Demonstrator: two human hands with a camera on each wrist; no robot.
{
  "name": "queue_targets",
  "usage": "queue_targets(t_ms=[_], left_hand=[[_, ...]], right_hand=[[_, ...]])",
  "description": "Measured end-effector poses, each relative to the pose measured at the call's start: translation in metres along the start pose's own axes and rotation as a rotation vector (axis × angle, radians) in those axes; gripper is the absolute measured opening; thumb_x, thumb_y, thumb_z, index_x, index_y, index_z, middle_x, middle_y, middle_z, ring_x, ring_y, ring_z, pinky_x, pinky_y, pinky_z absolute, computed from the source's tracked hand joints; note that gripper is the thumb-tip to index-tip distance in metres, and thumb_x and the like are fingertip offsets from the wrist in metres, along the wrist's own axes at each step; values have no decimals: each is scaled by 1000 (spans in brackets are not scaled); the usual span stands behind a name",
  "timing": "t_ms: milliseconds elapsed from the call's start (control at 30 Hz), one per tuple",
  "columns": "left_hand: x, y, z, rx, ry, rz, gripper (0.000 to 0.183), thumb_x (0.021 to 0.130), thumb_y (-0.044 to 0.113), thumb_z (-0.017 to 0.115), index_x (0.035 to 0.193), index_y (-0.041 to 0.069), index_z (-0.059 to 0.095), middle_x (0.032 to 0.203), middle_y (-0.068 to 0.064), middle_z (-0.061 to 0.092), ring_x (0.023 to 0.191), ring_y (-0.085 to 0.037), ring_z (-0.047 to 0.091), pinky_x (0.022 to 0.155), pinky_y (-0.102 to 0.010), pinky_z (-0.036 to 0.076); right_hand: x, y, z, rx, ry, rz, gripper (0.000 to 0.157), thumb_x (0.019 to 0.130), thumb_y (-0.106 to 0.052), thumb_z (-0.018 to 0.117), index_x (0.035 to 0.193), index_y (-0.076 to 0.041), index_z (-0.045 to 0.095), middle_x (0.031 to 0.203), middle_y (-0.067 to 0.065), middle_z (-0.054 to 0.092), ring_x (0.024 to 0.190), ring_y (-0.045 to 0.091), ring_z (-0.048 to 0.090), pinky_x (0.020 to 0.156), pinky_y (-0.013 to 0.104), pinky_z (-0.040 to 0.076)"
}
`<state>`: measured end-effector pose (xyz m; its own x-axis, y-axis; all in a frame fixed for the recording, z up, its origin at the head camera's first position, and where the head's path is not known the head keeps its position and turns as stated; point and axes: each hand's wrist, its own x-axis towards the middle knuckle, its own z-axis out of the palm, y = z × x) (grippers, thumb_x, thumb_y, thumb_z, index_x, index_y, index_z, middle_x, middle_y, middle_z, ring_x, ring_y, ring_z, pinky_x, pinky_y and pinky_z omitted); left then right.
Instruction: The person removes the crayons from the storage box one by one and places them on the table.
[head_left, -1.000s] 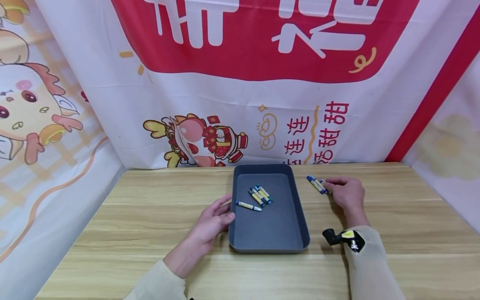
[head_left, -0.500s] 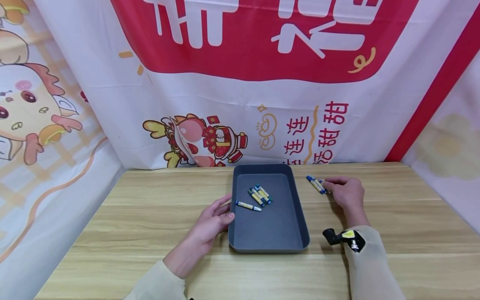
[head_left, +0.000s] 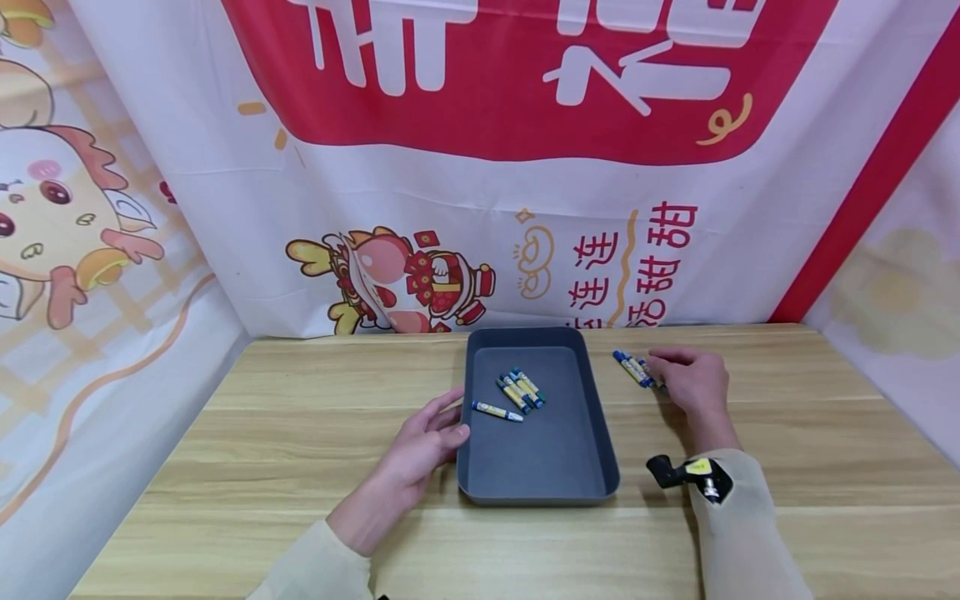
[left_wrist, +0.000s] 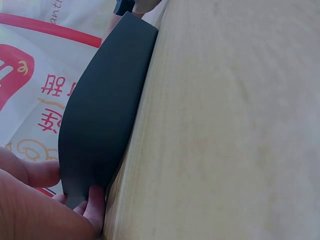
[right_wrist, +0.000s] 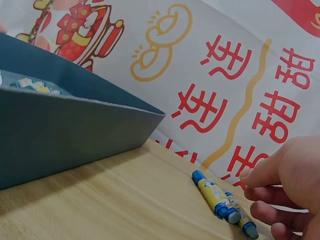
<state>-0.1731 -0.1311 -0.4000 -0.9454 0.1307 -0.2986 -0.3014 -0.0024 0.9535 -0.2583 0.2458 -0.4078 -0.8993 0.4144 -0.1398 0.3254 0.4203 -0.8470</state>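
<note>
In the head view, my left hand (head_left: 422, 454) rests against the outer left wall of a dark grey rectangular tray (head_left: 540, 467), its thumb at the rim. The left wrist view shows its fingers touching the tray wall (left_wrist: 102, 105). Inside the tray lie several yellow-wrapped crayons (head_left: 522, 389) side by side, and one white-tipped crayon (head_left: 497, 412) lies apart. Right of the tray, my right hand (head_left: 696, 385) hovers beside a small group of blue-ended crayons (head_left: 633, 369). Its loosely bent fingers are close to these crayons (right_wrist: 212, 196) in the right wrist view; I see nothing held between them.
A wood-grain table (head_left: 315, 417) carries everything. Behind it hangs a printed white and red cloth (head_left: 495, 192), with another patterned cloth (head_left: 67, 350) along the left side. A black device (head_left: 688, 475) sits at the right sleeve.
My right hand has shifted very slightly at the crayons on the table. The left hand, the tray and the crayons in it stay where they were.
</note>
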Motion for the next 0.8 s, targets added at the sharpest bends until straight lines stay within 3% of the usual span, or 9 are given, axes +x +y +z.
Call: queue_targets(t_ms=[267, 367, 600, 800], left_hand=[[0, 0, 0, 0, 4, -7, 60, 106, 4, 58, 162, 19, 44, 165, -22, 46, 138, -38, 61, 116, -52, 49], [0, 0, 0, 1, 2, -5, 60, 106, 4, 58, 162, 19, 44, 165, -22, 46, 138, -38, 61, 115, -52, 49], [1, -1, -1, 1, 1, 6, 60, 105, 4, 59, 162, 18, 44, 165, -23, 46, 137, -37, 62, 114, -51, 49], [1, -1, 0, -1, 2, 8, 60, 105, 3, 58, 162, 18, 44, 164, -23, 46, 138, -38, 61, 114, -51, 49]], right_hand=[[-1, -7, -2, 64, -22, 21, 40, 103, -35, 69, 140, -18, 70, 149, 12, 65, 133, 28, 55, 91, 30, 48], [-2, -8, -2, 68, -29, 17, 40, 103, -33, 70, 140, -18, 70, 149, 12, 64, 134, 29, 55, 90, 30, 47], [-3, -4, -1, 31, -33, -33, 41, 102, -29, 71, 139, -13, 71, 149, 16, 65, 141, 34, 54, 113, 47, 45], [-1, -1, 2, 15, -5, -53, 41, 100, -30, 73, 136, -11, 73, 146, 17, 67, 142, 34, 55, 116, 49, 43]])
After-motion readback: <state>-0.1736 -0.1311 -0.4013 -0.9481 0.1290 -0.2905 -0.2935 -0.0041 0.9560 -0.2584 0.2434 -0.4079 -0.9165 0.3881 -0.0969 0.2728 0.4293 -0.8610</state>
